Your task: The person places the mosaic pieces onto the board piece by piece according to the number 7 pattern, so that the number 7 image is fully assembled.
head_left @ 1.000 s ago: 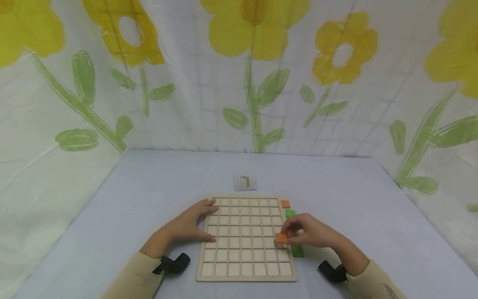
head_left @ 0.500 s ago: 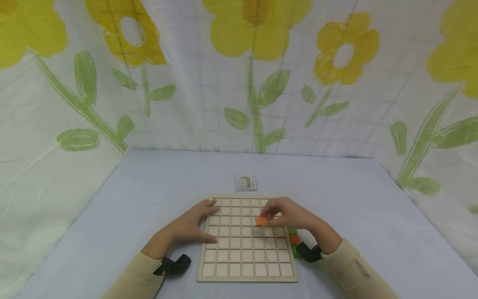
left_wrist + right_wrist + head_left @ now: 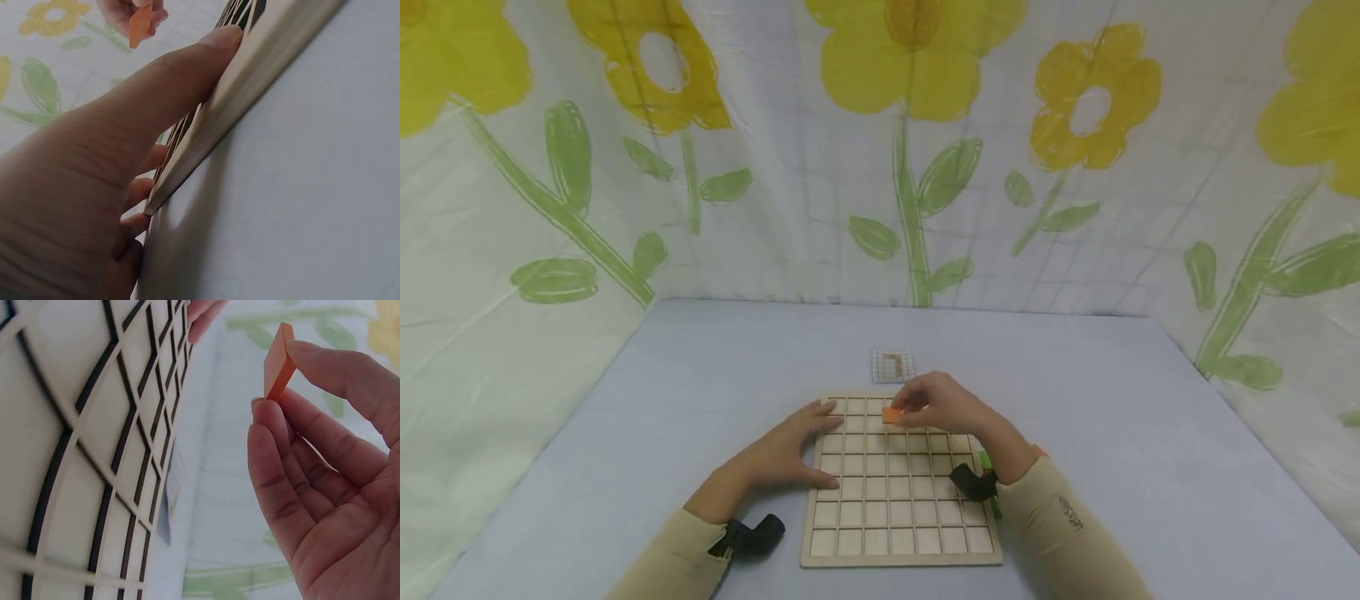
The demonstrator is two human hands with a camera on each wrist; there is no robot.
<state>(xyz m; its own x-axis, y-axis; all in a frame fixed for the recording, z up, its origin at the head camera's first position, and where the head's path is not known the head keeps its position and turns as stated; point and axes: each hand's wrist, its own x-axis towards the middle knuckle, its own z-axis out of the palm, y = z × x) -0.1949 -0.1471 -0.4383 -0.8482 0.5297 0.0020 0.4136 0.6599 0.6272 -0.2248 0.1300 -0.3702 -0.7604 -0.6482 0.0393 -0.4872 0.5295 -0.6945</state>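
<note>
A square wooden grid board (image 3: 850,540) lies on the table with its cells bare. Between thumb and fingertips my right hand (image 3: 946,407) pinches an orange square tile (image 3: 891,415). In the right wrist view the tile (image 3: 279,362) is tilted and raised off the grid (image 3: 81,481), over the board's far rows. Spread along the board's left edge is my left hand (image 3: 782,448). In the left wrist view its thumb (image 3: 187,72) lies on the frame, with its other fingertips at the same edge farther along.
Behind the board lies a small printed grid card (image 3: 892,366) with coloured squares. Green tiles (image 3: 985,460) and an orange bit (image 3: 1039,450) show at the board's right side, partly hidden by my right wrist and its black camera mount (image 3: 973,482). A flowered curtain (image 3: 775,167) hangs behind the table.
My right hand has carried the orange tile from the board's right edge leftward and away from me, toward the upper middle of the board. The left hand stays at the left edge.
</note>
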